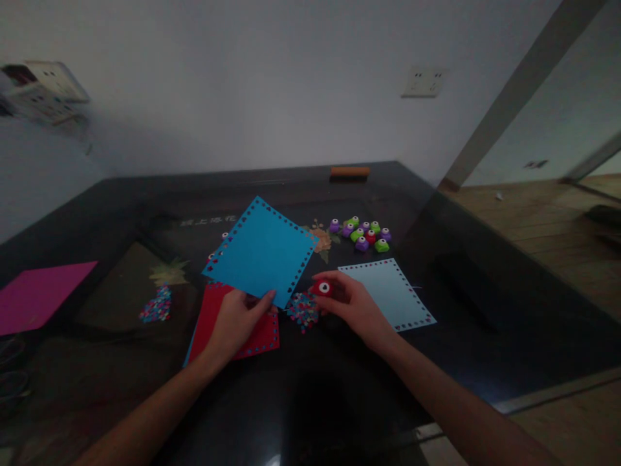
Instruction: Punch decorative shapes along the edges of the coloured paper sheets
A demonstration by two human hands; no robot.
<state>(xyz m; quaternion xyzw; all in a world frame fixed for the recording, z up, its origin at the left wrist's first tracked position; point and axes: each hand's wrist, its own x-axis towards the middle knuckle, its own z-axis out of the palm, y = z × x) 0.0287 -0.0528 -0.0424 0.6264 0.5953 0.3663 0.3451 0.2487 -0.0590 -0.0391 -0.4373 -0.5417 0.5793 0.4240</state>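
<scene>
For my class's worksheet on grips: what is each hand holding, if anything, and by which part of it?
The left hand holds the blue sheet at its near corner; the right hand holds the red punch by its sides.

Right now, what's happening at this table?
The person's left hand holds up a blue sheet with punched holes along several edges. The right hand holds a red punch near a pile of colored bits. A red sheet lies below the left hand, a pale blue sheet by the right, and more punches cluster farther back.
</scene>
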